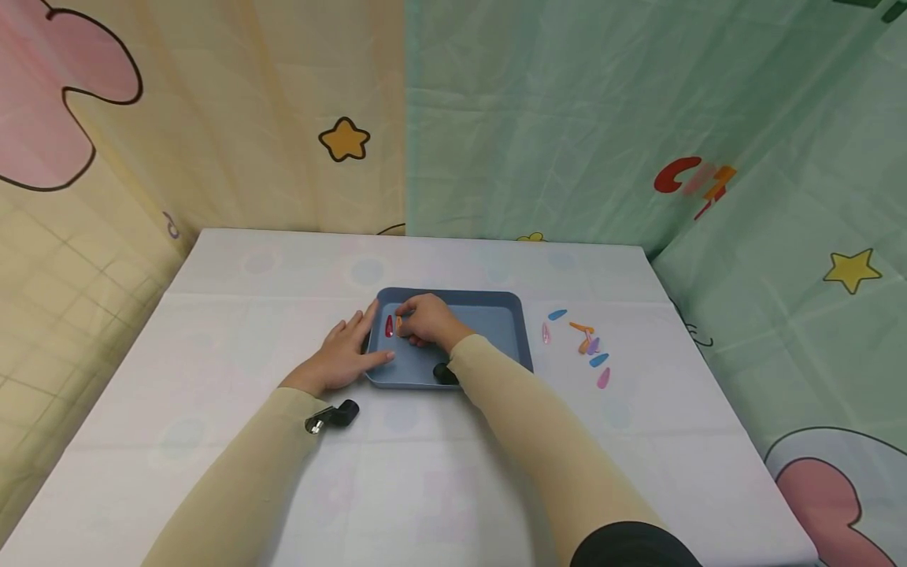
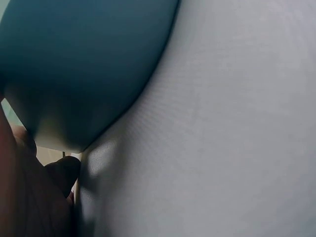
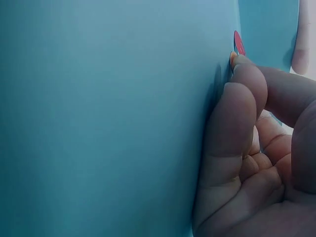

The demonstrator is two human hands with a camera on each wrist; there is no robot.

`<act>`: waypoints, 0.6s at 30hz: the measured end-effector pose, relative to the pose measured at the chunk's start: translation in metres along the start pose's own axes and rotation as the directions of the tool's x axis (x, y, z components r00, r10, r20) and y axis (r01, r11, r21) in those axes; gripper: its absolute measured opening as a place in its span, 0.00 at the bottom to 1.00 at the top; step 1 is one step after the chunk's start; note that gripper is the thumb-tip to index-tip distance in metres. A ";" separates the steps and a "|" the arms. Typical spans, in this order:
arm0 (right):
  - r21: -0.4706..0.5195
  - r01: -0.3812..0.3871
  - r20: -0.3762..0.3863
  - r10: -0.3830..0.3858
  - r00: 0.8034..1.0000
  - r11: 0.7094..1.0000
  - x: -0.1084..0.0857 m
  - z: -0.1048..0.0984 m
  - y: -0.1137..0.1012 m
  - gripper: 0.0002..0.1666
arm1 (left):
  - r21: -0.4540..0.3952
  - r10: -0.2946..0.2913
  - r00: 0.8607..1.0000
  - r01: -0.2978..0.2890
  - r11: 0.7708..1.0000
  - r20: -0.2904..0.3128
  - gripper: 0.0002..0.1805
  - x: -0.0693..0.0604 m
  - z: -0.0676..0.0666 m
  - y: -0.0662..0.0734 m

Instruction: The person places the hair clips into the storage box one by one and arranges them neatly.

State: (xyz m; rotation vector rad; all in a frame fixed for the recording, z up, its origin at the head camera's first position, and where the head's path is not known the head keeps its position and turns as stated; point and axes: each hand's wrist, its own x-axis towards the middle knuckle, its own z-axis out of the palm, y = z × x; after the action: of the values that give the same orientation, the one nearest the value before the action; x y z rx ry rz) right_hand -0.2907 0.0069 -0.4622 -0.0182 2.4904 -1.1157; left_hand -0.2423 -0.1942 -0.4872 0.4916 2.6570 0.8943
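A blue-grey tray [image 1: 489, 319] lies on the table, with a red hair clip [image 1: 389, 326] flat near its left end; the same red clip [image 3: 239, 43] shows in the right wrist view. Just right of it, my right hand [image 1: 429, 321] pinches an orange clip [image 1: 399, 323] between thumb and finger, low over the tray floor. The orange clip's tip [image 3: 233, 59] peeks out past the fingertips. My left hand [image 1: 343, 356] rests at the tray's left edge with fingers spread. In the left wrist view the tray's side [image 2: 89, 59] fills the upper left, and the hand [image 2: 34, 192] is dark.
Right of the tray several loose clips lie on the white tablecloth [image 1: 439, 465]: a blue clip [image 1: 557, 314], a pink one [image 1: 604, 378], a second blue one [image 1: 598, 360], plus orange and purple ones close together. Patterned curtains [image 1: 531, 118] stand behind the table.
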 end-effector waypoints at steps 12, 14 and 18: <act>0.052 0.027 0.021 -0.028 0.999 0.998 0.000 -0.003 0.004 0.24 | 0.001 -0.009 1.000 0.009 1.000 0.005 0.58 0.000 0.000 0.001; 0.074 0.037 0.031 -0.039 0.999 0.997 0.000 -0.004 0.005 0.23 | 0.000 -0.012 1.000 0.012 1.000 0.006 0.59 0.000 0.000 0.000; 0.067 0.047 0.029 -0.049 0.998 0.997 0.000 -0.004 0.005 0.22 | 0.001 -0.013 1.000 0.013 1.000 0.003 0.59 0.000 0.000 -0.001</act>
State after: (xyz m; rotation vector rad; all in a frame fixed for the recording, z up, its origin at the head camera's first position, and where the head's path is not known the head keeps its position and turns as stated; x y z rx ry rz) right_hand -0.2914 0.0128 -0.4637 -0.0759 2.4366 -1.2074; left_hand -0.2430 -0.1947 -0.4879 0.4750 2.6545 0.8879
